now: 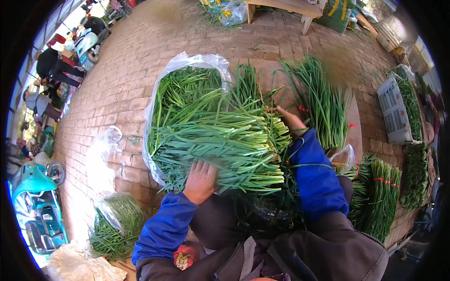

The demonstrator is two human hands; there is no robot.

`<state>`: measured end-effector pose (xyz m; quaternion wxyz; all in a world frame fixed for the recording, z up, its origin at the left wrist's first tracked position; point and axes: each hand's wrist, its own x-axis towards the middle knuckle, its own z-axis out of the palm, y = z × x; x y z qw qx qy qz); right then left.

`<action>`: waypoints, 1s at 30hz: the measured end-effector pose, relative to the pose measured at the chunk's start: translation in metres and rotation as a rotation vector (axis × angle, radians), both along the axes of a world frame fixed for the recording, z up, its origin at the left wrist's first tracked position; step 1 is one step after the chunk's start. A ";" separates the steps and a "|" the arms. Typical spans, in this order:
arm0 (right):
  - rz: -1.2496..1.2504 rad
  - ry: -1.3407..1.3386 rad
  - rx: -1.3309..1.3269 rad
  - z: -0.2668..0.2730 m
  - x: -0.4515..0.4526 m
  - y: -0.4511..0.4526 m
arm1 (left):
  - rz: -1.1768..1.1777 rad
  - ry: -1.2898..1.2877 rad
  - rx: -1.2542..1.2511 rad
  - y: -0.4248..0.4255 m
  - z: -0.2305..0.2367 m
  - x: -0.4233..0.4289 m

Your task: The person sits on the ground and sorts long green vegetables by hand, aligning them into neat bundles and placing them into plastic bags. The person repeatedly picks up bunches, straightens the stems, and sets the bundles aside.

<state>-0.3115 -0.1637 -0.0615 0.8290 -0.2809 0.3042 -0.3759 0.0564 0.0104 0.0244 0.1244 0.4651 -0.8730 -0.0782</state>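
Note:
A thick pile of garlic chives point(225, 144) lies in front of me, its pale cut ends pointing right. Its leafy side rests over a clear plastic bag point(151, 105) filled with more greens point(190, 80). My left hand point(202, 181) lies flat on the near edge of the pile, its fingertips among the leaves. Beside the cut ends at the right is my right hand point(293, 121), one finger stretched out; its other fingers are partly hidden by stems. Loose leaves hang around my right sleeve point(313, 168).
Chive bunches with red ties point(323, 105) lie on a board point(353, 119); more tied bunches point(379, 196) are at my right. A white plastic crate point(397, 109) stands beyond. A bag of greens point(117, 221) sits at my left. People and scooters point(37, 207) line the left edge.

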 end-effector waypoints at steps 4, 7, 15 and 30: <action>0.023 0.688 -0.558 0.090 -0.003 -0.021 | 0.015 -0.031 -0.001 -0.001 -0.008 0.002; 0.177 1.027 -0.891 0.138 0.037 -0.053 | 0.002 -0.076 0.079 -0.001 -0.011 0.005; 0.557 1.413 -1.380 0.121 0.178 -0.123 | -0.019 -0.064 0.076 -0.003 -0.010 0.010; 0.604 1.413 -1.504 0.057 0.182 -0.143 | -0.047 0.023 0.087 -0.007 -0.015 0.015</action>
